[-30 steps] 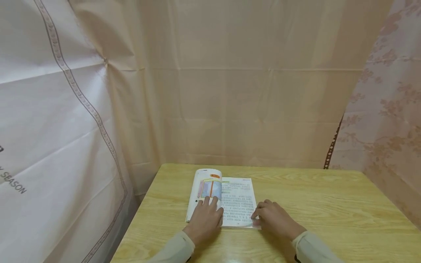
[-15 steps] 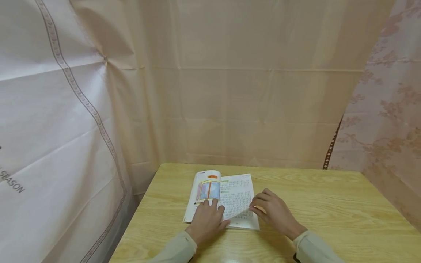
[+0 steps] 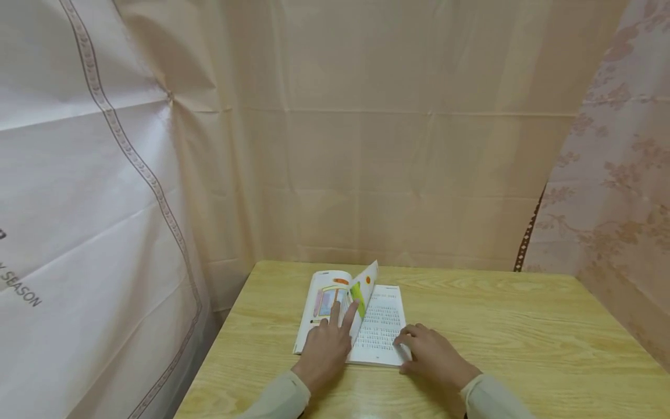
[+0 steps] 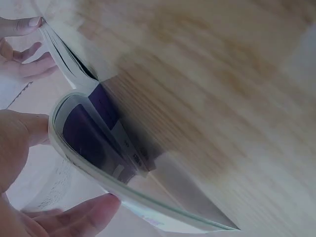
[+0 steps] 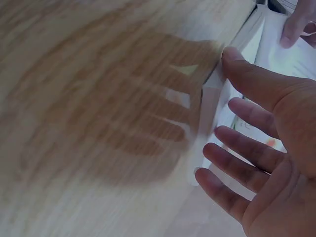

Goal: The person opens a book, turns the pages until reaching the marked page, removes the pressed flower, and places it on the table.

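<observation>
An open book (image 3: 384, 329) lies on the table, with a colourful picture on its left page and printed text on its right. One leaf (image 3: 369, 285) stands up slanted near the middle, green and orange on its left side. My left hand (image 3: 323, 352) rests on the left page; its index finger reaches against the raised leaf. In the left wrist view, its thumb (image 4: 34, 129) touches the curved-up bottom edge of the book. At the book's lower right corner is my right hand (image 3: 431, 354), fingers spread, its thumb (image 5: 234, 57) at the page block's edge.
The light wooden table (image 3: 497, 314) reaches around the book on every side. A beige cloth (image 3: 398, 174) hangs behind it. Pale printed cloths hang at the left (image 3: 131, 233) and right (image 3: 617, 203).
My right hand lifted a leaf's corner, let it go and came back to the lower right corner. The leaf now stands near the middle, and my left index finger has extended to it.
</observation>
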Demonstrator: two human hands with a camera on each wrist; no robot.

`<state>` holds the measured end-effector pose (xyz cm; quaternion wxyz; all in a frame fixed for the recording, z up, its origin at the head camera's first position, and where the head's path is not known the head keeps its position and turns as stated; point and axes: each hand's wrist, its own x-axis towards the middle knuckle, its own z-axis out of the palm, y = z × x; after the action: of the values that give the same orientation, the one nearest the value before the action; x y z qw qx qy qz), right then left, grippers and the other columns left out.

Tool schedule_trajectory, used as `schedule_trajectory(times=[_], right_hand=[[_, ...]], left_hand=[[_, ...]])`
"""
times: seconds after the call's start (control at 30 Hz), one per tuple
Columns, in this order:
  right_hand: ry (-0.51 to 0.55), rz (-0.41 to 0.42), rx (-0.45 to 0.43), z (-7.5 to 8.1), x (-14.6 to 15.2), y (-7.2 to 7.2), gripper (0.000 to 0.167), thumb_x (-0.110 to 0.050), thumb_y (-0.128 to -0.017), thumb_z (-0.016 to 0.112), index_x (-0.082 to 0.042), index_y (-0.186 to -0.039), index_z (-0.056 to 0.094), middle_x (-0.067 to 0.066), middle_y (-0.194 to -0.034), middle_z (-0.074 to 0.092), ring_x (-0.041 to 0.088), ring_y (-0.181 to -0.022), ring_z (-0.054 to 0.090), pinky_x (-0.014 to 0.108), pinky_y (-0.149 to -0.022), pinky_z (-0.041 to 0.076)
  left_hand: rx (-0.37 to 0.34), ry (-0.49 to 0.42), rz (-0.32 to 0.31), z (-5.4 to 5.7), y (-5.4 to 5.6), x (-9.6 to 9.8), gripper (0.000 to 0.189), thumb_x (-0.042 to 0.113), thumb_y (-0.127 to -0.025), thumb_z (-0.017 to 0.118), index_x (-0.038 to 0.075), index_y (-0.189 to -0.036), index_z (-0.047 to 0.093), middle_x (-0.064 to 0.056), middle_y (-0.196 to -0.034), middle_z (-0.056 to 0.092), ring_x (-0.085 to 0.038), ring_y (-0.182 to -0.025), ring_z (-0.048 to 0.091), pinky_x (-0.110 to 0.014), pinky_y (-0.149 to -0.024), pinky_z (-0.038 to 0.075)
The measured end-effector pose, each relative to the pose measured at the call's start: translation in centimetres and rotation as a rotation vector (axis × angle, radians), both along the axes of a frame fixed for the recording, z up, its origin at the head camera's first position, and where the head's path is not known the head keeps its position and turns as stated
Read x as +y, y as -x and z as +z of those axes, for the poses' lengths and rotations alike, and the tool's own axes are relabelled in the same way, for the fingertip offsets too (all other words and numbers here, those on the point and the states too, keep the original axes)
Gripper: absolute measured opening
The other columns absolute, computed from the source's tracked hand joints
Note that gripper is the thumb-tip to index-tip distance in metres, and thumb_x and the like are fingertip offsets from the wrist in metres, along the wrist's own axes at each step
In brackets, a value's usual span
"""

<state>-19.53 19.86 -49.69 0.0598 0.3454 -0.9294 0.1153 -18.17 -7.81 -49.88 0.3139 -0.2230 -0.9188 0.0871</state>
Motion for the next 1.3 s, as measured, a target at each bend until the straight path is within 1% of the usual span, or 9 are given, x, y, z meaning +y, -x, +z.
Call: schedule_trajectory(times=[0.1,0.2,0.3,0.5,0.7,0.87,1.0,1.13,1.3], right_hand=[[0.009,-0.012,-0.024,0.2,0.0,-0.2,0.044,-0.037,-0.076,0.089,-0.014,-0.111,0.074,0.007,-0.119,0.068,0.028,-0.110,0.061,0.049,-0.089,0.054],[0.007,-0.016,-0.029,0.4,-0.1,-0.3,0.044,-0.037,-0.076,0.089,-0.014,-0.111,0.074,0.008,-0.119,0.068,0.029,-0.111,0.061,0.051,-0.090,0.053],[-0.001,-0.007,-0.009,0.4,-0.1,-0.4,0.043,-0.037,-0.077,0.088,-0.014,-0.111,0.075,0.007,-0.119,0.069,0.029,-0.109,0.062,0.050,-0.089,0.054],[-0.027,0.008,0.027,0.4,0.0,-0.4,0.041,-0.039,-0.080,0.086,-0.016,-0.112,0.076,0.005,-0.118,0.070,0.027,-0.107,0.062,0.048,-0.086,0.055],[-0.026,0.017,0.055,0.4,0.0,-0.3,0.038,-0.039,-0.081,0.086,-0.016,-0.110,0.076,0.005,-0.116,0.071,0.026,-0.103,0.063,0.047,-0.083,0.055],[-0.011,0.015,0.062,0.5,0.1,-0.3,0.037,-0.038,-0.080,0.087,-0.016,-0.108,0.077,0.004,-0.113,0.071,0.025,-0.101,0.063,0.046,-0.082,0.055],[-0.004,0.011,0.019,0.6,0.2,-0.3,0.037,-0.039,-0.080,0.086,-0.017,-0.108,0.078,0.003,-0.112,0.071,0.023,-0.098,0.062,0.045,-0.081,0.054],[-0.005,0.003,-0.019,0.6,0.2,-0.2,0.037,-0.039,-0.080,0.086,-0.017,-0.109,0.078,0.002,-0.112,0.071,0.020,-0.095,0.059,0.042,-0.080,0.053],[0.005,0.019,-0.017,0.4,0.3,0.1,0.032,-0.038,-0.082,0.086,-0.017,-0.106,0.079,0.000,-0.109,0.072,0.017,-0.092,0.058,0.039,-0.078,0.053]], left_hand=[[-0.018,-0.072,-0.033,0.1,0.1,0.0,0.077,0.027,-0.085,0.080,0.021,-0.152,0.043,-0.030,-0.150,0.039,-0.023,-0.078,0.063,-0.026,-0.045,0.045],[-0.033,-0.133,-0.089,0.1,0.3,-0.1,0.064,0.020,-0.083,0.081,0.027,-0.143,0.060,-0.032,-0.160,0.026,-0.038,-0.117,0.058,-0.039,-0.076,0.057],[0.017,-0.116,-0.131,0.0,0.4,-0.2,0.064,0.019,-0.080,0.082,0.028,-0.141,0.063,-0.029,-0.164,0.021,-0.045,-0.142,0.038,-0.057,-0.104,0.045],[0.070,-0.062,-0.141,0.2,0.2,0.1,0.081,0.007,-0.075,0.082,0.028,-0.149,0.055,-0.022,-0.169,0.014,-0.044,-0.152,0.020,-0.065,-0.112,0.028],[0.096,0.056,-0.143,0.1,0.0,0.3,0.100,0.001,-0.068,0.081,0.030,-0.156,0.044,-0.014,-0.170,0.016,-0.040,-0.155,0.013,-0.066,-0.114,0.023],[-0.021,0.177,-0.186,0.2,0.1,0.3,0.060,0.014,-0.081,0.082,0.027,-0.137,0.065,-0.007,-0.165,0.034,-0.032,-0.154,0.023,-0.054,-0.118,0.030],[-0.153,0.240,-0.160,0.2,-0.4,0.1,0.022,0.018,-0.092,0.073,0.024,-0.112,0.078,-0.002,-0.149,0.056,-0.027,-0.144,0.044,-0.046,-0.111,0.042],[-0.191,0.215,-0.136,0.2,-0.7,-0.1,0.015,0.016,-0.092,0.070,0.020,-0.103,0.079,-0.002,-0.132,0.067,-0.029,-0.129,0.057,-0.044,-0.100,0.051],[-0.196,0.089,-0.151,0.2,-0.7,-0.3,0.008,0.023,-0.091,0.070,0.018,-0.088,0.075,0.000,-0.100,0.065,-0.022,-0.088,0.058,-0.033,-0.067,0.052]])
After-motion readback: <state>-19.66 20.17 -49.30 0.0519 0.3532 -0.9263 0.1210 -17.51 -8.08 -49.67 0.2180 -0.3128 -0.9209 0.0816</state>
